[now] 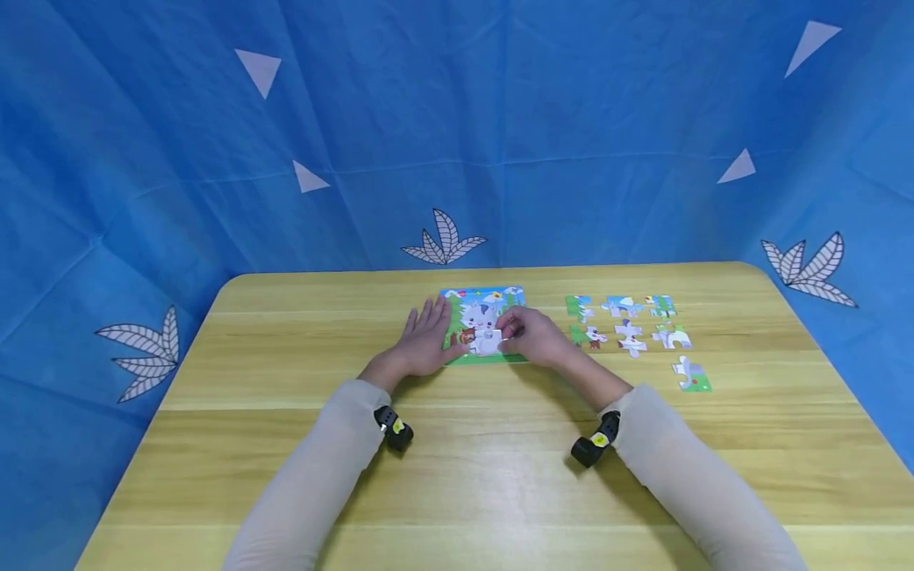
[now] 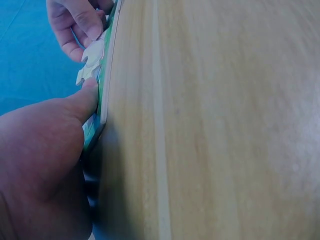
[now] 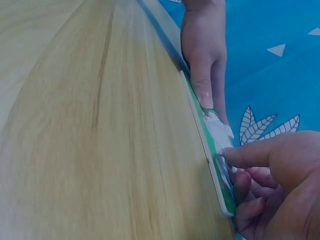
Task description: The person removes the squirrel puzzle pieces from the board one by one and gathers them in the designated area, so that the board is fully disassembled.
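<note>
A puzzle board [image 1: 474,358] with a cartoon cat picture and a green-and-blue border lies toward the back of the table. My left hand [image 1: 424,342] rests on its left side with fingers straight, the thumb touching the picture near the lower middle. From the right, my right hand [image 1: 531,335] pinches a pale puzzle piece [image 1: 489,342] between thumb and fingers over the board's lower middle. In the left wrist view the piece [image 2: 93,52] stands tilted up from the board. The right wrist view shows its pale surface [image 3: 218,134] between both hands; its printed details are unclear there.
To the right of the board, several loose puzzle pieces [image 1: 621,306] lie in rows on the wooden table [image 1: 457,492]. One corner piece [image 1: 693,374] sits apart, nearer the front. A blue cloth [image 1: 457,119] hangs behind the table's back edge.
</note>
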The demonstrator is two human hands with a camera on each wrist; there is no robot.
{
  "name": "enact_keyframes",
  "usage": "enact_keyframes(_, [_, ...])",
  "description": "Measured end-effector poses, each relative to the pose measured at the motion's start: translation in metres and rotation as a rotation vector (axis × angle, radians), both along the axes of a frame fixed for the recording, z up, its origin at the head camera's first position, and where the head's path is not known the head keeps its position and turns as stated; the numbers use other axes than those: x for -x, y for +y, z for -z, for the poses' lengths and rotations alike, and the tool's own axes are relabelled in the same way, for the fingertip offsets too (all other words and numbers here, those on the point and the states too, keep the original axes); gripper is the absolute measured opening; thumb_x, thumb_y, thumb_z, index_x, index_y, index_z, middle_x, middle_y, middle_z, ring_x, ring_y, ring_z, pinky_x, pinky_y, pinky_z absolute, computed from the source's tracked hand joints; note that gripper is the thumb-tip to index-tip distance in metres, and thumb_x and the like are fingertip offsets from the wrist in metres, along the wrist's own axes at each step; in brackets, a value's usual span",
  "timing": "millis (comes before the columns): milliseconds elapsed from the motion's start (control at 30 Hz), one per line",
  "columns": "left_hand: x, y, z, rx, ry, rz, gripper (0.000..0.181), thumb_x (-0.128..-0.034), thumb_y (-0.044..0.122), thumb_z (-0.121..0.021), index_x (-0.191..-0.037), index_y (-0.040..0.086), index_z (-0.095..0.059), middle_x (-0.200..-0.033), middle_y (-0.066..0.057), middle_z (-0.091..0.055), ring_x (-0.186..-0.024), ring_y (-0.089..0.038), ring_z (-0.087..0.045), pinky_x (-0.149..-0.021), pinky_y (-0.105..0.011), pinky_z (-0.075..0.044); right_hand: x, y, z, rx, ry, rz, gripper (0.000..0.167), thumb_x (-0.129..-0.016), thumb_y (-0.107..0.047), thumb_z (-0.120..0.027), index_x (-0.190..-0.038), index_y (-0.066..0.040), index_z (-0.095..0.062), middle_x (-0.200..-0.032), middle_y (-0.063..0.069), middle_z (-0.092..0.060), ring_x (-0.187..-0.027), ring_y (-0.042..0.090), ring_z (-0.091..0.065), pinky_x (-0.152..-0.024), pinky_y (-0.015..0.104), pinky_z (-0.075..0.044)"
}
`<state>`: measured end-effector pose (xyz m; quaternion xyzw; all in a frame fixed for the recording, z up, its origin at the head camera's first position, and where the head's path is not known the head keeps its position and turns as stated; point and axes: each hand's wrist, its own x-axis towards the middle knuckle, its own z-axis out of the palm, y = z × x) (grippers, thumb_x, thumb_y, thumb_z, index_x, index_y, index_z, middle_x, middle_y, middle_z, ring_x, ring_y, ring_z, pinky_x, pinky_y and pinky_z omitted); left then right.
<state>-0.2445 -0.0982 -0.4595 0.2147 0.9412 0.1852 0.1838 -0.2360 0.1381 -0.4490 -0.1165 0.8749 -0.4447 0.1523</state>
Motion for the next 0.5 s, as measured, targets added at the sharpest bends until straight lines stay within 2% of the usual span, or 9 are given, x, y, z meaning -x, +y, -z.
enact_keyframes(333, [0.0014, -0.0002, -0.0016, 0.027, -0.021, -0.005, 0.092, -0.1055, 0.054, -0.044, -0.161, 0.002, 0.008, -0.168, -0.012, 0.019, -0.154, -0.032, 0.017, -0.123, -0.049, 0.013, -0.0046, 0.0073, 0.0006, 0.044, 0.085, -0.041, 0.012, -0.097, -0.001, -0.066, -0.109, -0.002, -0.067, -0.091, 0.011, -0.067, -0.079, 0.020, -0.062, -0.070, 0.033, -0.046])
enact_keyframes(500, [0.0050, -0.0003, 0.0060, 0.022, -0.019, -0.007, 0.093, -0.1052, 0.055, -0.044, -0.161, 0.004, 0.010, -0.167, -0.010, 0.021, -0.154, -0.031, 0.019, -0.122, -0.048, 0.016, -0.0052, 0.0096, 0.0034, 0.100, 0.101, -0.043, 0.014, -0.098, 0.000, -0.063, -0.111, 0.002, -0.066, -0.089, 0.014, -0.067, -0.072, 0.020, -0.058, -0.063, 0.031, -0.044])
